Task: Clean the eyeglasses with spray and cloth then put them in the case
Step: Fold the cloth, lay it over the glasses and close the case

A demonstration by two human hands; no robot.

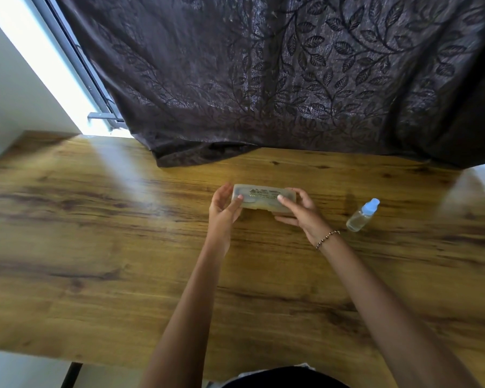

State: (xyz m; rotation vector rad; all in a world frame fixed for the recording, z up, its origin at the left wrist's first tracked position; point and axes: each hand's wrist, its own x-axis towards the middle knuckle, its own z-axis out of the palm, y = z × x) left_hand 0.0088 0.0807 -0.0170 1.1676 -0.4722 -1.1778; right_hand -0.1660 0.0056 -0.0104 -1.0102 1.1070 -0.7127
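- The case [260,198], a translucent box with dark print on its lid, sits at mid-table [95,247], its lid down as far as the blurred view shows.
- A dark frame shape shows faintly through the lid, so the glasses seem to lie inside; this is a guess, as the view is too soft to be sure.
- The left hand [224,209] holds the case's left end, thumb on the near edge and fingers curled behind the far side.
- The right hand [301,210] holds the right end, fingertips on the lid and thumb low at the near edge.
- The spray [362,215], a small clear bottle with a pale blue cap, stands tilted well to the right of the case, touched by neither hand.
- No cloth is visible; it may be inside the case.
- A dark curtain [291,79] hangs over the far edge of the table.
- Risk: if the lid snaps open under thumb pressure, the case could jump and tip the glasses onto the wood.
- Risk: a wide swing of the right arm could knock the bottle over, since it stands near that wrist.
- Risk: pulling the glasses out by a lens would smear it further.
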